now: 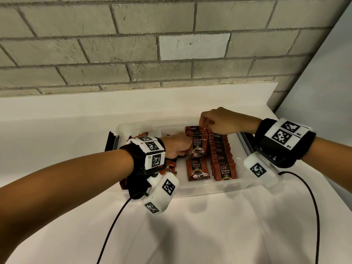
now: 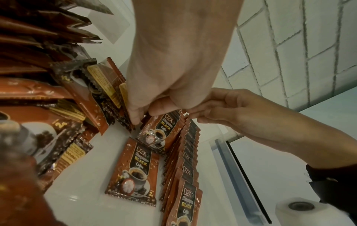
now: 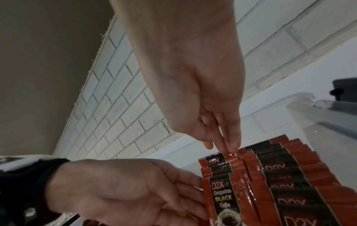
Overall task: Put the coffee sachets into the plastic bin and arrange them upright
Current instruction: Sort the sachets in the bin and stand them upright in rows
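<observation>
Plastic bin on a white counter, taken as the landmark; a grey brick wall rises behind it.

Right half of the bin: a long row of coffee sachets stands on edge, each leaning on the next, from the near wall back toward the far wall. Centre of the bin: a shorter second row is being built beside it.

The right hand, above the far end of the bin, has its fingertips pressed together on the top edges of the rearmost sachets, apparently to keep that short row from toppling backward.

The left hand, reaching in from the bin's left side, pinches the front sachet of the short row by its left edge, fingers curled round it, likely to seat it upright against those behind.

One flat sachet lies face up on the bin floor just in front of the short row, and a loose heap fills the bin's left part; both appear unsorted.

Open room: bare floor lies around the flat sachet, leaving the short row room to lengthen toward the near wall. The two rows stand just beside each other, so fingers probably cannot slip between them, and the heap crowds the left hand.
</observation>
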The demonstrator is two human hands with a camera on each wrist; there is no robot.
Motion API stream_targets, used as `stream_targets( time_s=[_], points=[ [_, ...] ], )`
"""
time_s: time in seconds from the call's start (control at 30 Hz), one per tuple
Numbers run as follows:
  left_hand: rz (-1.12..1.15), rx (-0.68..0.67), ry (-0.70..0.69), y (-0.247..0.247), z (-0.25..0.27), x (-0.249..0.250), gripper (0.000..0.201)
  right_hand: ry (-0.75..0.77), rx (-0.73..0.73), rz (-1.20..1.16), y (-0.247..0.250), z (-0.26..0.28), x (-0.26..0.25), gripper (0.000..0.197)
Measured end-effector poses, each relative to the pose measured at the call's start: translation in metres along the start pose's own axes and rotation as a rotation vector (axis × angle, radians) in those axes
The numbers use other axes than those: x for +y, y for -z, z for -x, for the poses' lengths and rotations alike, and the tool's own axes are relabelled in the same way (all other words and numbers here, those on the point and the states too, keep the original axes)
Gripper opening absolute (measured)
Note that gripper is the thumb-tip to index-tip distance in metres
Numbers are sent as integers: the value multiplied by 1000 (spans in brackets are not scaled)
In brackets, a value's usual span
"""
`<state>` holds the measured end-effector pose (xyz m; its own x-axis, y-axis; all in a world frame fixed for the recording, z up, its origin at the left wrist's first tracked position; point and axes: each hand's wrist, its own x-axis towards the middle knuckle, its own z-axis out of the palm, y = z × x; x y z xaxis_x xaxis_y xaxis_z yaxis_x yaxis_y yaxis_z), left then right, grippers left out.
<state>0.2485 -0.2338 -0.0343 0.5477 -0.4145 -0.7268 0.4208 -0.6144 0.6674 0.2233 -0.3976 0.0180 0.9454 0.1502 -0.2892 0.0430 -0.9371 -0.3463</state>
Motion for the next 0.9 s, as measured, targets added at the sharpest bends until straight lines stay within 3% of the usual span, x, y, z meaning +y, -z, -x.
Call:
stream_targets(
  time_s=[0.07, 0.17, 0.4, 0.53, 0.67, 0.87, 0.9],
  points=[
    [56, 71, -44, -3, 12, 6, 28, 13, -12, 8, -4, -2, 0, 29],
    [23, 137, -116, -1, 13, 9, 27, 16, -47, 42, -9, -6, -1, 30],
    [19, 130, -118, 1, 10, 12, 23, 20, -90, 25, -9, -9, -3, 33],
    [38, 132, -103, -1, 6, 11, 23, 56, 7, -40, -8, -9, -3, 31],
    [30, 127, -100, -4, 4, 12, 22, 54, -3, -8, -9, -9, -4, 36],
    [-152, 78, -70, -2, 9, 12, 11, 51, -26, 8, -7, -9, -5, 37],
    [-198, 87, -70, 0, 14, 12, 18, 51, -29, 5, -7, -8, -6, 37]
  ],
)
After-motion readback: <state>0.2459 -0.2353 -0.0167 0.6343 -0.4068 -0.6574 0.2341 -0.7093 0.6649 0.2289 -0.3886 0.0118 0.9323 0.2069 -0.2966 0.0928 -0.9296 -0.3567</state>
